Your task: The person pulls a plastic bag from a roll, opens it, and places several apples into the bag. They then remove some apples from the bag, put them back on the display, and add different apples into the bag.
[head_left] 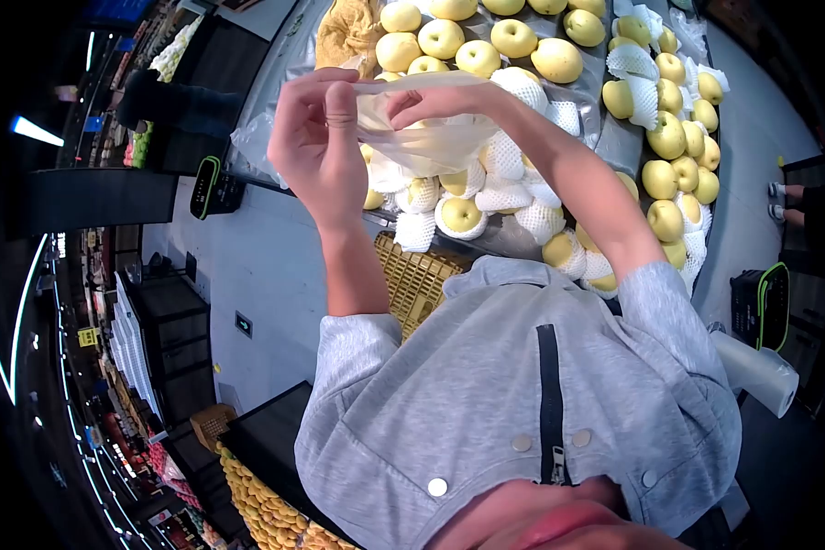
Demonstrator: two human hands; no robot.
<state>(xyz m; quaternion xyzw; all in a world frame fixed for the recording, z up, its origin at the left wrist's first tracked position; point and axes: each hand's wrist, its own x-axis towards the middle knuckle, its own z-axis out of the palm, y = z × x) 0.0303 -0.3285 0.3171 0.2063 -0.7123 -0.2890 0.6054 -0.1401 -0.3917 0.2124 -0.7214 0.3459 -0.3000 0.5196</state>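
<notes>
My left hand (325,137) is raised over the fruit stand, thumb and fingers closed on the edge of a thin, translucent plastic bag (431,151). The bag's mouth is stretched out to the right. My right hand (440,103) is at the mouth, partly inside the bag, with its fingers loosely bent and apart and no fruit visible in them. Film covers part of that hand. Behind and below the bag lie yellow-green pears (463,214), several in white foam net sleeves (417,231).
More pears (667,137) fill the stand's right side. A crumpled tan cloth (348,37) lies at its back left. A yellow plastic basket (412,280) is below the near edge. A roll of plastic bags (756,371) is at right. People stand at far left and right.
</notes>
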